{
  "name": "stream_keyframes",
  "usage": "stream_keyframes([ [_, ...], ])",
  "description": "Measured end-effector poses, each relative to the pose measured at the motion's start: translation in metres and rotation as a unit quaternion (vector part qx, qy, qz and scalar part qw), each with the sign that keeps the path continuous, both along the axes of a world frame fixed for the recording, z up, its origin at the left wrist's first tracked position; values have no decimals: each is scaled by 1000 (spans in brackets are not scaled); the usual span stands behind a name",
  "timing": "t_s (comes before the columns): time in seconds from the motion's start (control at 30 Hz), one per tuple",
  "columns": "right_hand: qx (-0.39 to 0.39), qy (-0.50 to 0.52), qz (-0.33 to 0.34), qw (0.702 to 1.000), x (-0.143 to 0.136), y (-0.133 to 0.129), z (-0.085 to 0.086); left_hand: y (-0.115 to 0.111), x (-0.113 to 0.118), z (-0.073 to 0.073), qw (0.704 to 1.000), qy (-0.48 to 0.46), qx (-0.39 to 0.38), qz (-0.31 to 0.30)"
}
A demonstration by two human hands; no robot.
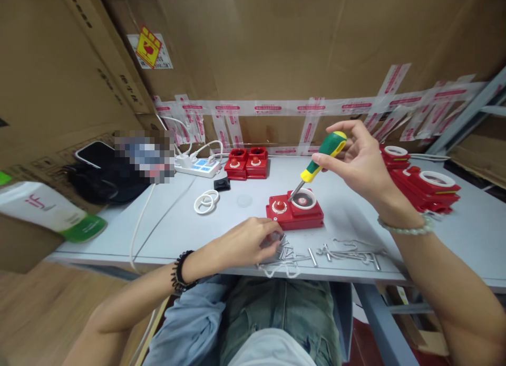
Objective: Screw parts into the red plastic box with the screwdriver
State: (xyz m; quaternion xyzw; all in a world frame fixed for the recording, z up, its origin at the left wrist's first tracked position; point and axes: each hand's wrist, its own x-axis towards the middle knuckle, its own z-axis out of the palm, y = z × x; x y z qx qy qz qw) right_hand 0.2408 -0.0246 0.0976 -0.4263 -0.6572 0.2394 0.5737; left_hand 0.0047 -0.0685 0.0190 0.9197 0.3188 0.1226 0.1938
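Grey table (pixel 395 213): right hand (pixel 361 163) raised gripping screwdriver (pixel 321 160), left hand (pixel 247 242) palm-down on screws (pixel 290 252)

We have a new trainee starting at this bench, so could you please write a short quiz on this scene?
1. True or false: the right hand holds a green-and-yellow screwdriver.
2. The screwdriver tip points at: A) the power strip; B) the red housing; C) the white rings.
3. What does the left hand touch?

Key: 1 true. 2 B. 3 The pile of screws at the table edge.
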Motion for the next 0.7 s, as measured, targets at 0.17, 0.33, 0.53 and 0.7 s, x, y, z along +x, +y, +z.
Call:
stream_keyframes([
  [0.17, 7, -1, 6, 1000, 0, 2, -1, -11, -1, -4, 998, 51, 46, 13],
  [0.33, 15, 0, 10, 1000, 0, 1, -2, -14, 5, -14, 992, 106, 63, 41],
  [0.53, 32, -17, 10, 999, 2, 4, -4, -12, 5, -19, 994, 88, 66, 16],
  [0.7, 33, -19, 9, 999, 3, 5, -6, -10, 3, -20, 997, 60, 53, -4],
])
